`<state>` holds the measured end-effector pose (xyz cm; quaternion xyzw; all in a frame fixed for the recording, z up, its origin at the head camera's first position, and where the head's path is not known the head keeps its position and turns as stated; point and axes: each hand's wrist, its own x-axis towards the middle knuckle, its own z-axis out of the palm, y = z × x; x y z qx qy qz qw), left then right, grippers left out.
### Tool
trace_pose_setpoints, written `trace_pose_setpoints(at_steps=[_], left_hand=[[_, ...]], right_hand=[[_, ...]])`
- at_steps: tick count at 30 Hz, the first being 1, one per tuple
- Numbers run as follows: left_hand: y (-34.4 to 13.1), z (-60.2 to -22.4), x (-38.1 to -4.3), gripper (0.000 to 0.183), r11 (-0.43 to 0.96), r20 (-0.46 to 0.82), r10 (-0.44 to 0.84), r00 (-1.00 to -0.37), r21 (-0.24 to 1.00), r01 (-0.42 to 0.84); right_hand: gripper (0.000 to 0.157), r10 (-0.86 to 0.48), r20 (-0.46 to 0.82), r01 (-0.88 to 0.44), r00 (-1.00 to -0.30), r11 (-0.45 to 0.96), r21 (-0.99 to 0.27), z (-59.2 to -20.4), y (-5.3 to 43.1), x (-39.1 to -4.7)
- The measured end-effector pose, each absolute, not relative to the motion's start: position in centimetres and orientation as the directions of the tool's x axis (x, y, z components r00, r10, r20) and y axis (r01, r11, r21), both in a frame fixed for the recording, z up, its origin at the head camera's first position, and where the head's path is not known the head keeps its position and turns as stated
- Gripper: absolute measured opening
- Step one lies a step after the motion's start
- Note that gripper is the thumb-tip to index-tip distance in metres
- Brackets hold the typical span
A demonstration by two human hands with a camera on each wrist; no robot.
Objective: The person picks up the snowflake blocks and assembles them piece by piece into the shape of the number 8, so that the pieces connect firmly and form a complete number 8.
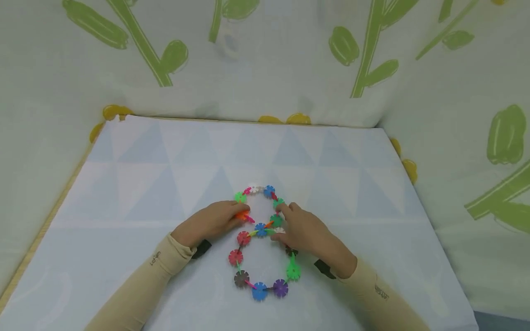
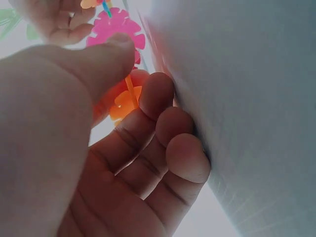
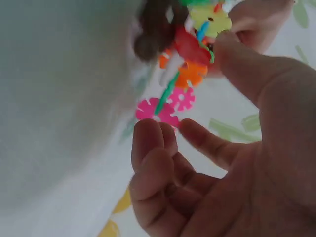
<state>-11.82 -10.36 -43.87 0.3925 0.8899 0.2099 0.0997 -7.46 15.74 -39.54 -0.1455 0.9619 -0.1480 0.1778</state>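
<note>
Interlocking plastic snowflake discs form a figure-eight chain (image 1: 259, 291) on the table, a smaller loop above a larger one. At the small loop's left side, my left hand (image 1: 215, 220) pinches the chain around an orange disc (image 1: 242, 214). In the left wrist view, the thumb lies over a pink disc (image 2: 111, 29), with an orange disc (image 2: 126, 104) behind the fingers. My right hand (image 1: 308, 230) touches the right side near a green disc (image 1: 276, 220), thumb and index apart. The right wrist view shows its thumb by a yellow disc (image 3: 211, 20). The hand partly hides a white disc.
A white and pale-blue triangle-patterned cover lies over the table (image 1: 124, 184). White curtains with green leaf prints (image 1: 343, 46) stand behind and at both sides. The larger loop's purple disc (image 1: 280, 288) lies toward the near edge.
</note>
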Motion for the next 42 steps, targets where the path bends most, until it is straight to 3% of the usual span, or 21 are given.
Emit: trace_pose_setpoints(at_steps=[9, 17, 42], left_hand=[[-9.9, -44.0, -11.3, 0.03, 0.598, 0.041, 0.743, -0.668, 0.405, 0.691], [-9.4, -44.0, -11.2, 0.031, 0.604, 0.031, 0.757, -0.652, 0.346, 0.718], [-9.3, -43.6, -10.6, 0.024, 0.623, 0.012, 0.743, -0.669, 0.35, 0.699]], right_hand=[[0.06, -0.409, -0.215, -0.35, -0.887, 0.899, -0.265, -40.7, 15.5, -6.5], [0.059, -0.362, -0.227, -0.306, -0.904, 0.919, -0.248, -41.0, 15.3, -6.3], [0.048, -0.354, -0.17, -0.309, -0.92, 0.919, -0.245, -41.5, 14.3, -6.0]])
